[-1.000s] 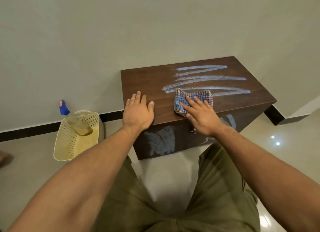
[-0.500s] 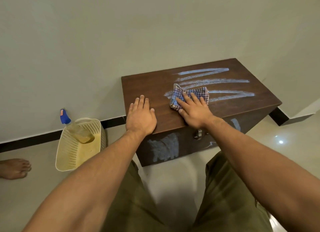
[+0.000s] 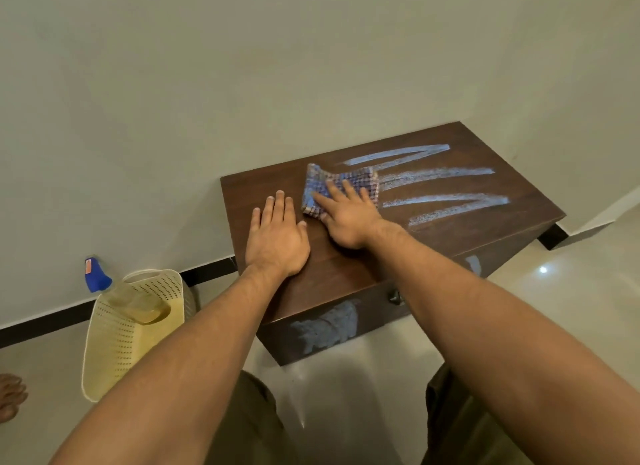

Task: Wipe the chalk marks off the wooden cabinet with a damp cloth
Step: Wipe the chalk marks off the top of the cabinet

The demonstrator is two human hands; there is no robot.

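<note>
**Cloth pressed flat at the left end of the chalk strokes**

The right hand point(image 3: 349, 218) lies palm down on the checked cloth point(image 3: 327, 182), fingers straight and spread, pressing it onto the top of the wooden cabinet point(image 3: 346, 281). The cloth sits towards the back of the top, touching the left ends of the chalk marks point(image 3: 433, 175), which run as pale zigzag strokes to the right. The left hand point(image 3: 277, 239) rests flat and empty on bare wood just beside the cloth, fingers straight and together. A chalk smudge point(image 3: 329, 322) shows on the cabinet's front face, near a small metal handle point(image 3: 394, 296). On the floor to the left, a cream basket point(image 3: 114, 353) holds a tilted spray bottle point(image 3: 138, 303) with a blue head. A bare foot point(image 3: 10, 395) shows at the left edge.
</note>
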